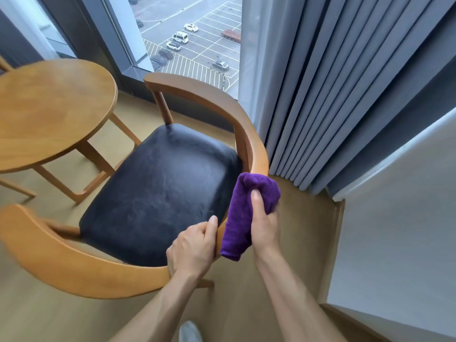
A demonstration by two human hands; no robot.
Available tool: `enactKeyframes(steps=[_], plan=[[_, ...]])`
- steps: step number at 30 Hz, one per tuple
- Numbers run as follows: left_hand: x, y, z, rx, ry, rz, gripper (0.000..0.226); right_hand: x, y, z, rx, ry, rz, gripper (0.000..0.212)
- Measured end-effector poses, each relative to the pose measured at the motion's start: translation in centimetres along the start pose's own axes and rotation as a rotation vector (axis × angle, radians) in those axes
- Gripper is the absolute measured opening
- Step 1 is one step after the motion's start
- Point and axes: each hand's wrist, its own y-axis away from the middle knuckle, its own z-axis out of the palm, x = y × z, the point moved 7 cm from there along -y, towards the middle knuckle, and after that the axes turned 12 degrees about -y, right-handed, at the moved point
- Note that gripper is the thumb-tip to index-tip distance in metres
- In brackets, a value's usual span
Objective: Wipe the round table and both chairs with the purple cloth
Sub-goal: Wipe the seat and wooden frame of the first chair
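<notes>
Right, no brand, label or lettering can be read anywhere in this view, so straight to the fingers. The right hand is clenched round the purple cloth: the thumb lies pressed across the front of the bunched fabric, and the other fingers wrap behind it, out of sight. The cloth is folded over the curved wooden backrest of the armchair, its upper wad sitting on top of the rail and its tail hanging down the outer side, beside the wrist. The left hand grips the same rail just beside the cloth, on the seat side; its thumb points up along the inner edge of the wood, and the remaining fingers curl underneath, hidden. The two hands are close together but apart, with the rail and the cloth between them.

Moving outward, the armchair has a black padded seat, and its backrest sweeps round in one band from the window side to the near left. The round table, of light wood, stands to the left of the armchair, near it but not touching. Behind both is a window looking down on a car park with parked cars. Grey pleated curtains hang at the right, reaching the wooden floor.
</notes>
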Motion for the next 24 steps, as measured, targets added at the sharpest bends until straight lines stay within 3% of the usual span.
enactKeyframes(steps=[7, 12, 18, 24], plan=[[0.0, 0.0, 0.0, 0.024, 0.015, 0.021, 0.055, -3.8, -7.8, 0.9, -0.100, 0.064, 0.259, 0.052], [1.6, -1.2, 0.1, -0.127, 0.045, 0.026, 0.050, -5.8, -13.0, 2.6, -0.113, 0.304, 0.238, 0.058], [8.6, -5.0, 0.2, -0.390, 0.247, 0.113, 0.055, -6.1, -15.8, 3.6, -0.142, 0.369, 0.256, 0.052], [12.1, -8.5, 0.6, -0.347, 0.416, 0.201, 0.045, -6.3, -17.3, 4.2, -0.185, 0.358, 0.260, 0.046]])
